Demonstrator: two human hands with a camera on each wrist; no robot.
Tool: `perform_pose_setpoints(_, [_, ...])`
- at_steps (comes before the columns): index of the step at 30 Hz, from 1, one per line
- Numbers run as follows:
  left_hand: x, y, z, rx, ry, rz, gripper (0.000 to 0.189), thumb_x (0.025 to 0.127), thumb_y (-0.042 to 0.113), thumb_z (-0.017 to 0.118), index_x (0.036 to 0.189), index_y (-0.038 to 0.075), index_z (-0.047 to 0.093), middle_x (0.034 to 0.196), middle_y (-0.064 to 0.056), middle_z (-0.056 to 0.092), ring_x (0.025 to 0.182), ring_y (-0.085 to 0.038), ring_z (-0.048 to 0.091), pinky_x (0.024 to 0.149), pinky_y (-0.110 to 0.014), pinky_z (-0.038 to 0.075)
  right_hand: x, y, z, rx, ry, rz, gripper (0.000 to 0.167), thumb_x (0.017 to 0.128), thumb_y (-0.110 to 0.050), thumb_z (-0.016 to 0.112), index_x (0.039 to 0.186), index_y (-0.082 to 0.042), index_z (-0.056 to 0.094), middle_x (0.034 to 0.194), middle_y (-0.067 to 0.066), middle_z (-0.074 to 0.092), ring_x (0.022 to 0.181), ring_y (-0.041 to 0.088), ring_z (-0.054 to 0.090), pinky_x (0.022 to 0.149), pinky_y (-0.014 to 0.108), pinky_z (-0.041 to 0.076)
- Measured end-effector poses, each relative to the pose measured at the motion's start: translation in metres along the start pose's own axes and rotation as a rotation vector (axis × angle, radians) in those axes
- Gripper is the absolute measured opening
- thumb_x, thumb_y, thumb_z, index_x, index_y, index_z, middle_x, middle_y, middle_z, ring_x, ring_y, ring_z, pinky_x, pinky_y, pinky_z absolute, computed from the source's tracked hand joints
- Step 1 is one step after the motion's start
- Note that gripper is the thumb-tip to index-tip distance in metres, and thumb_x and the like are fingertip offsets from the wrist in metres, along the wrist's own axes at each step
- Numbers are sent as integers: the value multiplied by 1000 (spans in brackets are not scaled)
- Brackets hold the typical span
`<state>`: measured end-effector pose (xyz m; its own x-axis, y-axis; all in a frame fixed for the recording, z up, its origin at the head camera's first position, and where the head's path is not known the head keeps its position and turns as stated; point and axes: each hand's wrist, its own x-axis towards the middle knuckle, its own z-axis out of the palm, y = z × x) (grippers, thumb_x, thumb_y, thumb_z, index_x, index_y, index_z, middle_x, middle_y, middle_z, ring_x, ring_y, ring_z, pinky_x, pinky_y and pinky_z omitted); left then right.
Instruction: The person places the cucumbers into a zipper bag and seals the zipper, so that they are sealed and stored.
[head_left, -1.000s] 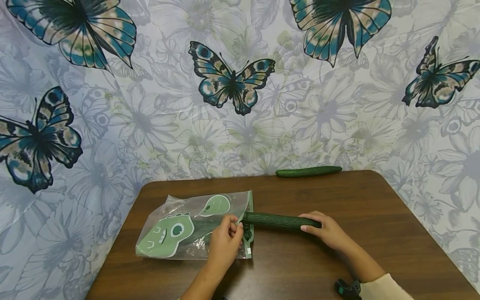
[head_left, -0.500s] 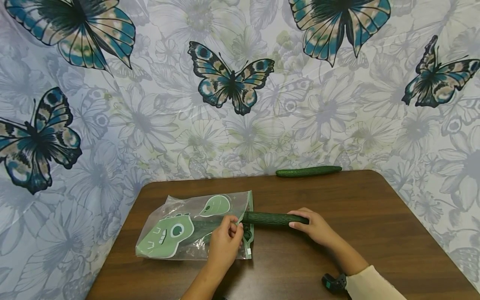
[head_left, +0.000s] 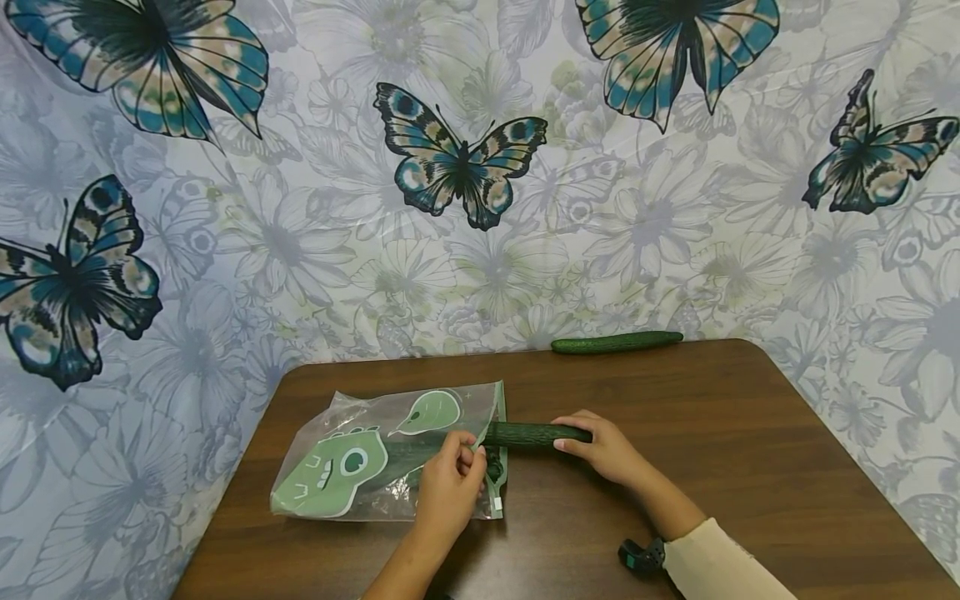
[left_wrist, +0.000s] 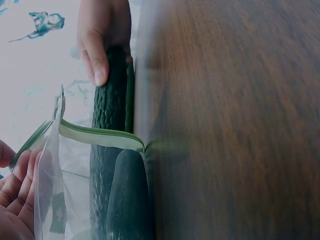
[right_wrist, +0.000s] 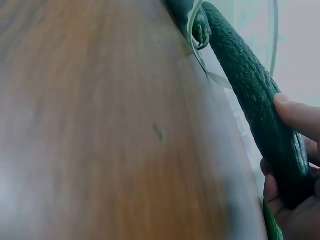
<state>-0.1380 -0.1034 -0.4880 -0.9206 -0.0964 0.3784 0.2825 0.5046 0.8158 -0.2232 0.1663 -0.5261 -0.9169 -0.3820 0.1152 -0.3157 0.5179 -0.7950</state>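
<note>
A clear zip bag [head_left: 322,417] with green dinosaur prints lies on the table, its green-edged mouth facing right. My left hand [head_left: 450,483] pinches the upper edge of that mouth, holding it apart. My right hand [head_left: 606,448] grips the outer end of a long dark green cucumber [head_left: 525,434], whose other end is inside the bag. Another cucumber [left_wrist: 131,195] lies within the bag beside it, as the left wrist view shows. In the right wrist view, thumb and fingers wrap the held cucumber [right_wrist: 255,95] near its end.
One more cucumber [head_left: 617,342] lies along the back edge of the brown wooden table [head_left: 720,425]. A cloth [head_left: 480,275] printed with butterflies and flowers hangs right behind the table. A tiny green scrap [right_wrist: 158,132] is on the tabletop.
My right hand has moved left, sliding the cucumber farther into the bag, so less of it sticks out. The left hand and the bag have stayed in place.
</note>
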Motion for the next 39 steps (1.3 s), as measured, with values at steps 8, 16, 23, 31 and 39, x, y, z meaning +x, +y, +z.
perform_pose_setpoints(8, [0, 0, 0, -12, -16, -20, 7, 97, 11, 65, 102, 9, 62, 64, 8, 58, 49, 3, 55, 48, -19, 48, 12, -7, 14, -11, 2, -11, 41, 93, -39, 72, 128, -19, 69, 125, 0, 67, 123, 28, 61, 106, 55, 47])
perform_pose_setpoints(16, [0, 2, 0, -5, -12, -15, 9, 96, 11, 66, 103, 8, 61, 63, 9, 57, 48, 4, 54, 48, -19, 49, 22, -17, 25, 12, 4, -10, 41, 91, -39, 74, 127, -18, 70, 120, -1, 68, 115, 22, 63, 99, 46, 50])
perform_pose_setpoints(23, [0, 2, 0, -4, -26, -9, 10, 97, 10, 65, 106, 8, 61, 64, 11, 56, 48, 4, 53, 49, -20, 49, 28, -22, 35, 8, 3, -22, 39, 91, -37, 75, 124, -18, 71, 115, -1, 69, 108, 18, 64, 93, 37, 51])
perform_pose_setpoints(31, [-1, 2, -1, 1, -39, -8, 10, 98, 12, 64, 107, 9, 61, 66, 11, 56, 49, 3, 54, 49, -20, 49, 38, -29, 47, 11, -9, -7, 39, 91, -35, 75, 125, -17, 71, 117, 0, 68, 112, 21, 64, 97, 46, 52])
perform_pose_setpoints(39, [0, 0, 0, -13, -33, -5, 10, 97, 11, 65, 106, 8, 61, 65, 10, 57, 49, 4, 54, 49, -21, 50, 45, -26, 50, 27, -64, 13, 39, 92, -33, 74, 128, -16, 70, 123, 4, 67, 119, 28, 62, 103, 52, 50])
